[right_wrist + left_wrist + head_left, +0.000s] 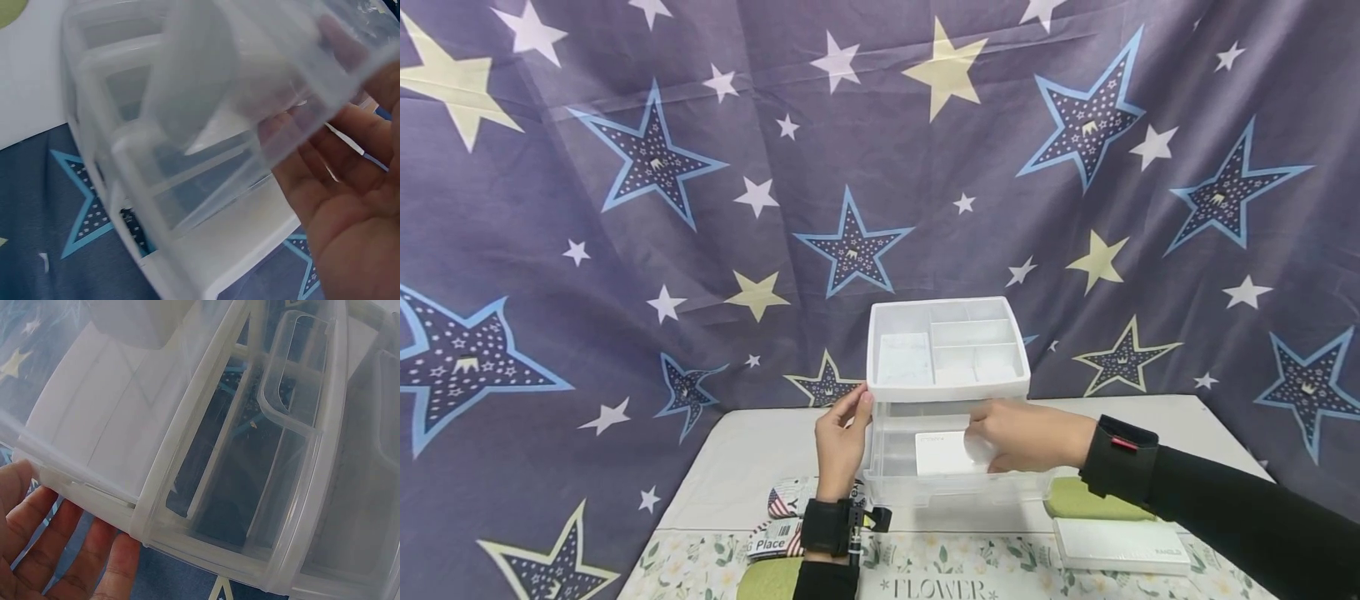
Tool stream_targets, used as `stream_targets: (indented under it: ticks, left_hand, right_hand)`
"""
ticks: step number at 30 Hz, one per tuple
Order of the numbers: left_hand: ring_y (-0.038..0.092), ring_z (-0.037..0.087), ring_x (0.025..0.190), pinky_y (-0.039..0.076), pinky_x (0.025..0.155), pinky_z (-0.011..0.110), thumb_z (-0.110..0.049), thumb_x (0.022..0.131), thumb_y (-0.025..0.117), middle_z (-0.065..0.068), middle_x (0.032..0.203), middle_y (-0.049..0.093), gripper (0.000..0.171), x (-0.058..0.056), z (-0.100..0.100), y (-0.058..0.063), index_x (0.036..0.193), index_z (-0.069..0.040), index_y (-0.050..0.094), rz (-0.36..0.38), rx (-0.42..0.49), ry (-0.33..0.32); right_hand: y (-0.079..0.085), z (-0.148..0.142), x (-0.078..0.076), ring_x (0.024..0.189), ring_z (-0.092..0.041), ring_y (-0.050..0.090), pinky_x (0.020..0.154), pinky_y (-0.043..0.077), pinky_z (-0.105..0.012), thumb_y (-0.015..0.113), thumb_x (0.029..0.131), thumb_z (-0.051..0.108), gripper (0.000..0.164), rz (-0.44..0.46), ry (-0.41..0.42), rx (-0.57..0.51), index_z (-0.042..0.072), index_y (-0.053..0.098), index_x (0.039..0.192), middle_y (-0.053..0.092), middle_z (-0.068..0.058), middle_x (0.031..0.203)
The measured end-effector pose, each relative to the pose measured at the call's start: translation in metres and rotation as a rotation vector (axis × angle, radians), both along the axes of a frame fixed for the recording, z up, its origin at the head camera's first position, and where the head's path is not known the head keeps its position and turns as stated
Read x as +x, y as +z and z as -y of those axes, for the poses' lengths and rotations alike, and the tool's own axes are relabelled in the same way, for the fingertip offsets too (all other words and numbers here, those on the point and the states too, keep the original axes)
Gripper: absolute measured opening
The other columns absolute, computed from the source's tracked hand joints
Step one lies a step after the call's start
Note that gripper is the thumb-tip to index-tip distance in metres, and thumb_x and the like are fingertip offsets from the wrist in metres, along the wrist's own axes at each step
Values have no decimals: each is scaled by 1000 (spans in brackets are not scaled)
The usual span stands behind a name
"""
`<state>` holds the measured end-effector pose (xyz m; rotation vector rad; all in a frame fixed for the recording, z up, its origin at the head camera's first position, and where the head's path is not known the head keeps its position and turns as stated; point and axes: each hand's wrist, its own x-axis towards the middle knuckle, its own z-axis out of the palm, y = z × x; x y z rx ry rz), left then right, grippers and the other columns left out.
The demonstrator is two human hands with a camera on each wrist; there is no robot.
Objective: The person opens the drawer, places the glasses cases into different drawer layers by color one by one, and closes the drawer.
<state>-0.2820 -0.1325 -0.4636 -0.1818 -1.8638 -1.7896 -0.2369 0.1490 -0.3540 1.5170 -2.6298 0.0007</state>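
Lower right, a flat white lettered box (1122, 547) lay on the floral-covered counter (1000, 552). Left hand (839, 446), centre: fingers extended, touching the side of a white-topped clear plastic drawer unit (951, 392). Right hand (1026, 433): fingers curled beside a white rectangular carton (938, 454) in the translucent drawer (955, 492); grip indeterminable. Behind hung purple star-printed cloth (887, 150).

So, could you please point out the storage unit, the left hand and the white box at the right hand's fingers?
Storage unit (947, 392): head view, white front rim of its top.
Left hand (839, 440): head view, middle of the hand.
White box (942, 454): head view, its broad face.
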Motion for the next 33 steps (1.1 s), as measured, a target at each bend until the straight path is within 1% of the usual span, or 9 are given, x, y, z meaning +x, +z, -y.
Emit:
stream_targets:
  ticks: [7, 13, 20, 27, 33]
  left_hand:
    - [68, 25, 112, 60, 87, 27, -25, 98, 73, 8, 127, 71, 33, 0, 1, 1, 126, -8, 74, 7, 1, -1]
    - [68, 24, 112, 60, 87, 27, -28, 97, 73, 8, 126, 72, 34, 1, 1, 1, 126, -9, 74, 8, -3, 0]
    - [68, 26, 113, 60, 88, 28, -26, 98, 73, 9, 127, 71, 33, 2, 0, 0, 126, -8, 74, 5, -3, -2]
    - [68, 25, 114, 60, 90, 31, -26, 98, 73, 8, 127, 71, 32, 2, 1, 0, 126, -10, 74, 6, -4, -2]
    - [68, 25, 112, 60, 88, 29, -24, 98, 72, 8, 127, 71, 34, 1, 1, 0, 127, -7, 73, 4, 7, -19]
  right_hand:
    - [-4, -19, 3, 82, -6, 61, 70, 55, -20, 88, 80, 18, 20, 10, 31, -80, 13, 76, 95, 66, 3, 90]
    - [-5, -24, 4, 73, -2, 59, 65, 53, -18, 86, 82, 15, 11, 14, 41, -101, 15, 76, 86, 65, 8, 81]
    - [-6, -27, 6, 72, -1, 60, 65, 54, -18, 85, 84, 13, 10, 29, 43, -120, 15, 75, 86, 65, 8, 81]
    - [-7, -27, 3, 75, -4, 63, 66, 55, -20, 85, 84, 14, 10, 36, 32, -133, 16, 75, 86, 67, 8, 82]
    - [-7, -27, 0, 76, -5, 65, 67, 57, -22, 86, 83, 14, 10, 50, 10, -148, 16, 76, 86, 68, 7, 84]
